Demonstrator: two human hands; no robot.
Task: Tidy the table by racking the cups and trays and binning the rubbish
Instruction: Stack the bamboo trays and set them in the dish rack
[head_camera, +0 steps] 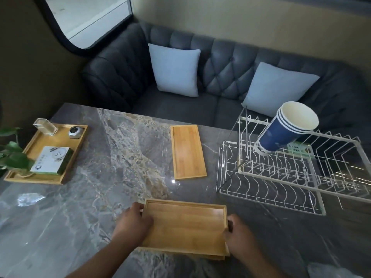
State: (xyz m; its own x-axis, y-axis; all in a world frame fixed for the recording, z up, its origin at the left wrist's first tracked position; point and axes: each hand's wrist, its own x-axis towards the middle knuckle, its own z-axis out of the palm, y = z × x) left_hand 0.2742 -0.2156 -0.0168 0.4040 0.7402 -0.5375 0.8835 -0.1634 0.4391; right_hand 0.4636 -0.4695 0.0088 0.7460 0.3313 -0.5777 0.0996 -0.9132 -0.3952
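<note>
A bamboo tray [186, 225] lies near the table's front edge, seemingly on top of another tray whose edge shows below it. My left hand [133, 223] grips its left side and my right hand [236, 235] grips its right side. A second, narrow bamboo tray [187, 151] lies flat at the table's middle. On the right stands a white wire dish rack [281, 177]. A stack of blue paper cups [285, 129] leans tilted on the rack's upper tier, mouths facing up and right.
A large bamboo tray [43, 155] at the far left holds a clear box, a small metal pot and a green-edged card box. Plant leaves [12, 155] overlap it. A dark sofa [220, 77] with two pale cushions runs behind the marble table [90, 197]. A clear plastic bag [331, 270] shows at the bottom right.
</note>
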